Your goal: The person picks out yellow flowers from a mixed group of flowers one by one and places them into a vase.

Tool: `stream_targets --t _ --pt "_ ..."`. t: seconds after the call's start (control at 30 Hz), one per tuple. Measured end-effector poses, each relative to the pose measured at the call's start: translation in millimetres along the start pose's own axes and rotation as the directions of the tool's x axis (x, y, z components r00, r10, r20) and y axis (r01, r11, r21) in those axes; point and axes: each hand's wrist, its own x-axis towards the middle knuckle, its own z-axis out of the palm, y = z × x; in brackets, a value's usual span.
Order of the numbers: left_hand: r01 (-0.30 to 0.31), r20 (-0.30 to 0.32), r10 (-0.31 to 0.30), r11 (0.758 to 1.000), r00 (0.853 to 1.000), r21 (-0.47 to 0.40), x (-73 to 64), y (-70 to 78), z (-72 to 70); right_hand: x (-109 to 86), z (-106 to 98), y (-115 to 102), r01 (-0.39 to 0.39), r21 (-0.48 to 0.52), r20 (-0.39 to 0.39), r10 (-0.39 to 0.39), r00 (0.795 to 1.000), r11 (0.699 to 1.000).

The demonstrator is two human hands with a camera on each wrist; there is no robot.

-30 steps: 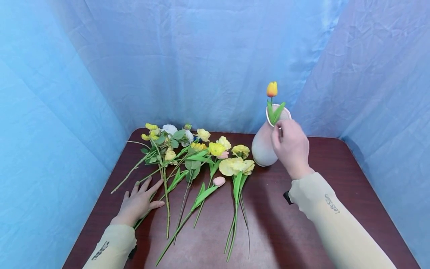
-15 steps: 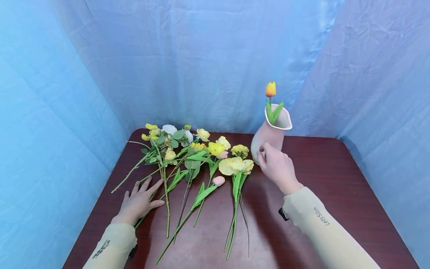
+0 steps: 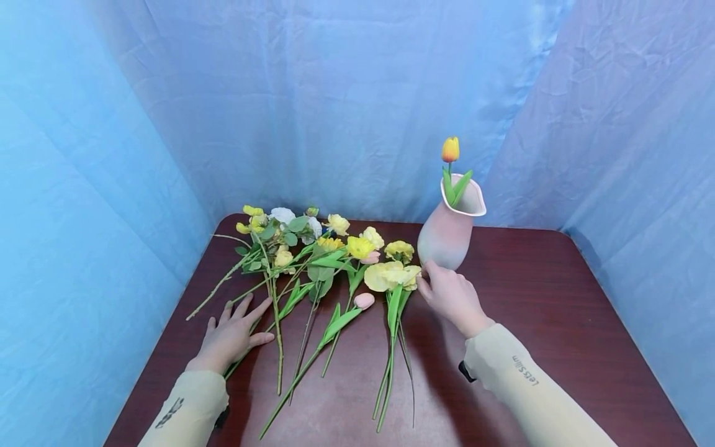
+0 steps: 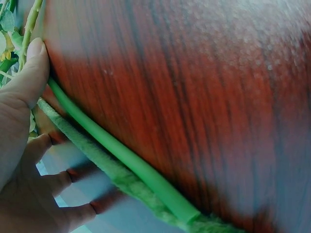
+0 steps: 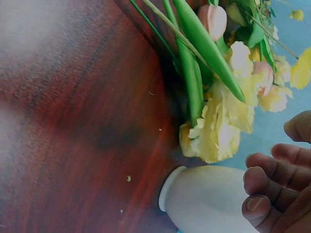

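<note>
My left hand (image 3: 234, 329) rests on the table with its fingers spread, over green stems at the left. In the left wrist view two stems (image 4: 121, 155) pass under it. My right hand (image 3: 452, 301), loosely curled with nothing in it, is in front of the vase (image 3: 447, 239) and close to a large pale yellow flower (image 3: 386, 276). In the right wrist view its thumb and fingertips are apart, near the pale vase (image 5: 209, 194) and yellow petals (image 5: 218, 131). A yellow-orange tulip (image 3: 450, 149) stands upright in the vase, leaning on the left of its mouth; its lower stem is hidden.
Several flowers lie across the dark red table (image 3: 536, 298): a pink tulip (image 3: 364, 302), white blooms (image 3: 282, 215) and yellow blooms (image 3: 360, 247), stems overlapping. Blue cloth (image 3: 346, 112) hangs behind and at both sides.
My right hand has come down from the vase's mouth, leaving the tulip in it, and moved left toward the pale yellow flower. The left hand has stayed put.
</note>
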Motion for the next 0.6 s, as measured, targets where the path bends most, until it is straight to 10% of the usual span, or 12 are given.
stream_targets --t 0.6 --pt "0.014 0.019 -0.014 1.000 1.000 0.006 2.1 -0.5 0.9 -19.8 37.5 -5.5 0.040 0.001 0.256 -0.039 0.966 0.999"
